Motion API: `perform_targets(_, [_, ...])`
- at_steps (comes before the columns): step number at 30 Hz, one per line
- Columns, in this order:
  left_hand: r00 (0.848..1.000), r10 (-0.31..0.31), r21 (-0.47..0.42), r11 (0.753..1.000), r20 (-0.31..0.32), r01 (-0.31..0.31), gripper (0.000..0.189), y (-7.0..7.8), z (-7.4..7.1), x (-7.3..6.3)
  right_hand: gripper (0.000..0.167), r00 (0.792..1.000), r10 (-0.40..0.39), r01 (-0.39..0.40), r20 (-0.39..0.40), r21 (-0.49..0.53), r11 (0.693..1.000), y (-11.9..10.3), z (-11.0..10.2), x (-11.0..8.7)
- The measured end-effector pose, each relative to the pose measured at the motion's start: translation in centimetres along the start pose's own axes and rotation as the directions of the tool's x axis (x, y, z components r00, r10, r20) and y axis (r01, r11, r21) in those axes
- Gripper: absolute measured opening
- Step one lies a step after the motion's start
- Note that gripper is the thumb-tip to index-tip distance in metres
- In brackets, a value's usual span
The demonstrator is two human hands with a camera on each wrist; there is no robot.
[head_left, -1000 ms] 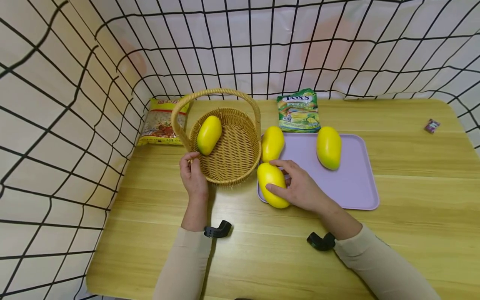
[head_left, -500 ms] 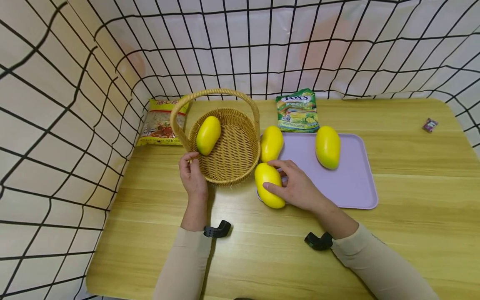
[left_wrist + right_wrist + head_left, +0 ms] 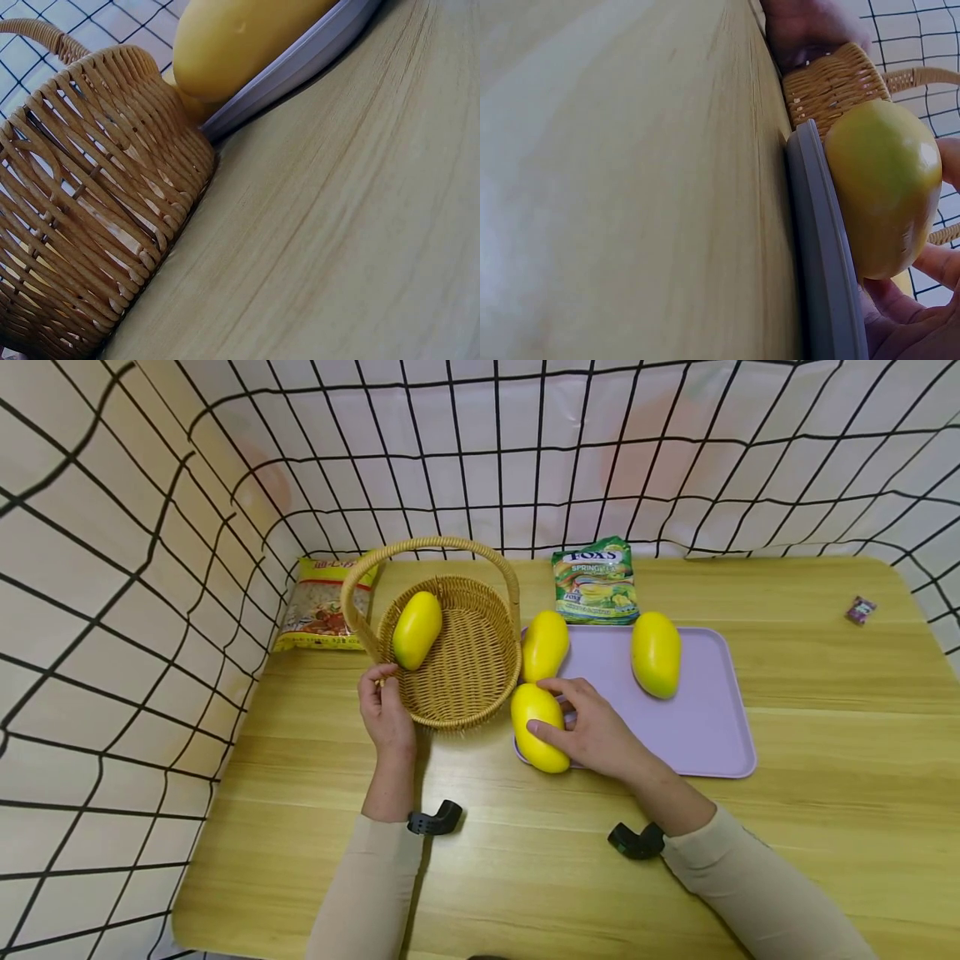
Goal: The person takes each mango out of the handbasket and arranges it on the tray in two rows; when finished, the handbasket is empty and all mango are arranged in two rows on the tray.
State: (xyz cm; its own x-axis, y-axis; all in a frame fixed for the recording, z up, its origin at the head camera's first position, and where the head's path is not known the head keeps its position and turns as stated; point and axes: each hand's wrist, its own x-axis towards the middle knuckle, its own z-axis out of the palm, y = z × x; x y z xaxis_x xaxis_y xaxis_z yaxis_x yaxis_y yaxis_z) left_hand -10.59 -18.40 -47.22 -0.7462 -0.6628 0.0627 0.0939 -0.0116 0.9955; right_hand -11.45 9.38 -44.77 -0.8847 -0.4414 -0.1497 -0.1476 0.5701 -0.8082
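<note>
My right hand (image 3: 600, 727) grips a yellow mango (image 3: 538, 739) with thumb and fingers, at the near left corner of the lilac tray (image 3: 697, 739). From the right wrist view, this mango (image 3: 885, 180) is low over the tray's rim, with fingers around it. A round wicker basket (image 3: 468, 668) stands to the left, and one mango (image 3: 417, 631) lies inside it. At the basket's near left rim my left hand (image 3: 386, 714) holds on with curled fingers. Another mango (image 3: 545, 647) lies between basket and tray, just behind the gripped one. A further mango (image 3: 656, 656) rests on the tray.
Behind the tray lies a green FOX'S candy bag (image 3: 596, 583). A yellow-edged food packet (image 3: 322, 610) sits left of the basket, partly behind its handle (image 3: 442, 543). Far right on the wooden table (image 3: 832, 718) is a small purple wrapped candy (image 3: 861, 610). Gridded cloth walls (image 3: 487, 460) enclose the table.
My right hand has shifted slightly left with the mango, toward the basket, then a touch away from me. The mango behind it has tilted a little. My left hand and the basket stay put.
</note>
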Motion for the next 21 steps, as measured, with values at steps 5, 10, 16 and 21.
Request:
perform_targets(5, [1.0, 0.006, 0.008, 1.0, 0.004, -0.006, 0.018, -0.03, -0.05, -0.01, 0.068, 1.0, 0.0, 0.0, 0.002, -0.002, 1.0, -0.02, -0.03, 0.0])
perform_targets(10, [1.0, 0.007, 0.011, 1.0, 0.003, -0.007, 0.018, -0.11, -0.04, 0.04, 0.067, 1.0, -0.002, 0.002, 0.004, 0.003, 1.0, -0.03, -0.15, 0.0])
perform_targets(16, [1.0, 0.019, 0.006, 1.0, 0.009, -0.019, 0.017, -0.06, -0.02, 0.02, 0.067, 1.0, -0.004, 0.004, 0.003, 0.011, 1.0, 0.06, -0.3, 0.01])
perform_targets(21, [1.0, 0.016, 0.006, 1.0, 0.015, -0.016, 0.018, -0.01, -0.08, 0.0, 0.068, 1.0, -0.005, 0.004, 0.006, 0.022, 1.0, 0.16, -0.32, 0.0])
